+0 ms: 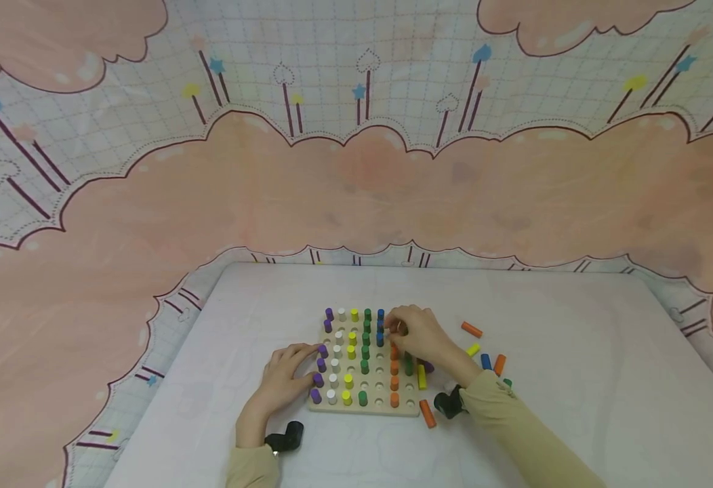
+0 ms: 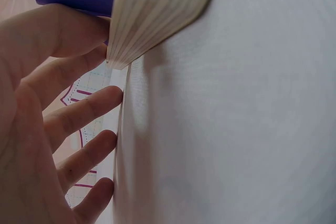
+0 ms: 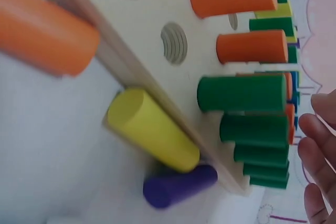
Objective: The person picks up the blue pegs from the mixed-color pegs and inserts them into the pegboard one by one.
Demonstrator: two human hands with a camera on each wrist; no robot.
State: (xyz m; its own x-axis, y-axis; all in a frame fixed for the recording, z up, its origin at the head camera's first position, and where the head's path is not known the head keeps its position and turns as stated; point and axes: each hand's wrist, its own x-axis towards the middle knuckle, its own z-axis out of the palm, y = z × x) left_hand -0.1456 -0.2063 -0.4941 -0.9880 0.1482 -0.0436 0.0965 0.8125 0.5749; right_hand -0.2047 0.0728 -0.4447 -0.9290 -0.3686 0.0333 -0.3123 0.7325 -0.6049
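A wooden pegboard (image 1: 356,411) holds columns of purple, white, yellow, green, blue and orange pegs. My left hand (image 1: 284,377) lies at its left edge beside the purple pegs (image 1: 318,380). In the left wrist view, its fingers are spread and fairly straight, the upper ones touching the board's side. Over the far right part of the board, my right hand (image 1: 420,332) has bent fingers close beside the blue pegs (image 1: 380,338). Whether a peg is between these fingertips is hidden. The right wrist view shows its fingers (image 3: 317,153) beyond a row of green pegs (image 3: 241,94).
Loose pegs lie right of the board, among them an orange peg (image 1: 428,414), a yellow peg (image 3: 153,129) against the board's side and a purple peg (image 3: 180,186). Farther right are another orange peg (image 1: 472,329) and a blue peg (image 1: 486,361). The white table (image 1: 576,379) carries everything.
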